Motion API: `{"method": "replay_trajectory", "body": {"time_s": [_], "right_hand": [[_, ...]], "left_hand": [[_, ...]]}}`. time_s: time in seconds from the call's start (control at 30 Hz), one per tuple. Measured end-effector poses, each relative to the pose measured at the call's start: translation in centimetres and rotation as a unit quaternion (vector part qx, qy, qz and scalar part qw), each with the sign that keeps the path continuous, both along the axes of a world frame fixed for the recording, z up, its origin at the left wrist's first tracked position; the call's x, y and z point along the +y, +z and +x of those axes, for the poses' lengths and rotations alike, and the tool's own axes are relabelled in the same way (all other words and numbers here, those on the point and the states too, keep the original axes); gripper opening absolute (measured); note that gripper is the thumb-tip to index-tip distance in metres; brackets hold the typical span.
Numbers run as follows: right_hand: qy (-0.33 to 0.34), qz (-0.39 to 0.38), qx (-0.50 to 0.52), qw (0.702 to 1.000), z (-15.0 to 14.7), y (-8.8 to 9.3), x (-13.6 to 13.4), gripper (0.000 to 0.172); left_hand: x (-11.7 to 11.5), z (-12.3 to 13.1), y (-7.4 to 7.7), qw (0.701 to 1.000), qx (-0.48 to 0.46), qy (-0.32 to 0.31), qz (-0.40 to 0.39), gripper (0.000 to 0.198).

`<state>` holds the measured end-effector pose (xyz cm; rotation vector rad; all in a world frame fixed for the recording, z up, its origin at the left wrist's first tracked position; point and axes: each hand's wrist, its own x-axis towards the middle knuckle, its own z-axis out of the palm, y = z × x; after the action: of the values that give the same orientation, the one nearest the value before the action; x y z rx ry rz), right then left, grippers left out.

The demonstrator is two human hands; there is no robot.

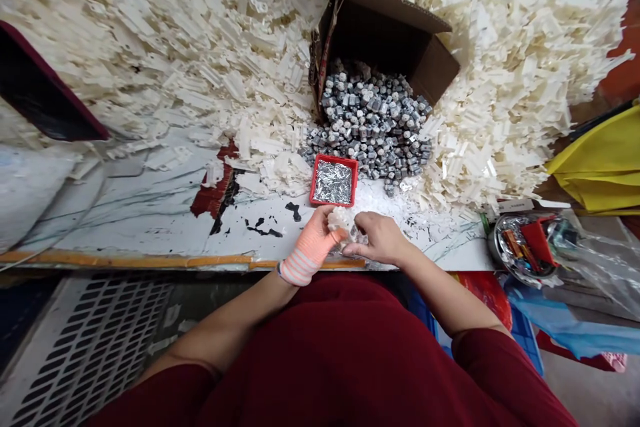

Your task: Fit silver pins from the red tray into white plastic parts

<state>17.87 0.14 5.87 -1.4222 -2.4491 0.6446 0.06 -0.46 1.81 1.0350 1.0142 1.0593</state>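
Note:
My left hand (pixel 313 247), in an orange glove with a striped cuff, and my bare right hand (pixel 377 239) meet at the table's front edge. Between them they grip a white plastic part (pixel 343 225), partly hidden by my fingers. Just beyond my hands stands a small red tray (pixel 333 180) filled with thin metal pins. Behind it lies a heap of grey metal nuts (pixel 370 127), spilling from a tipped cardboard box (pixel 385 30). Masses of similar white plastic parts (pixel 500 80) surround the box.
The worktop (pixel 150 227) is white and worn, with a thin orange strip along its front edge. To the right sit a metal bowl (pixel 523 247) of mixed items, a clear plastic bag (pixel 595 273) and yellow cloth (pixel 600 160). A slotted grating (pixel 85 340) lies below left.

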Motion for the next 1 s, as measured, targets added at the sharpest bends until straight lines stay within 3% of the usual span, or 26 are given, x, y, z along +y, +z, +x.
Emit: {"method": "replay_trajectory", "body": {"time_s": [0.23,0.57,0.8,1.0], "right_hand": [[0.024,0.079,-0.021,0.996,-0.6,-1.0,-1.1,0.054],[0.073,0.140,-0.033,0.987,-0.2,1.9,-1.0,0.061],[0.098,0.124,-0.051,0.986,-0.5,1.7,-1.4,0.053],[0.055,0.140,-0.058,0.987,-0.5,2.2,-0.9,0.064]], "left_hand": [[-0.6,0.3,0.2,0.992,-0.114,-0.024,-0.050,0.060],[-1.2,-0.3,1.6,0.986,-0.163,-0.034,0.028,0.050],[-1.9,-0.4,2.4,0.990,-0.133,-0.049,0.015,0.049],[-1.1,-0.5,1.5,0.995,-0.086,-0.019,0.045,0.045]]}}
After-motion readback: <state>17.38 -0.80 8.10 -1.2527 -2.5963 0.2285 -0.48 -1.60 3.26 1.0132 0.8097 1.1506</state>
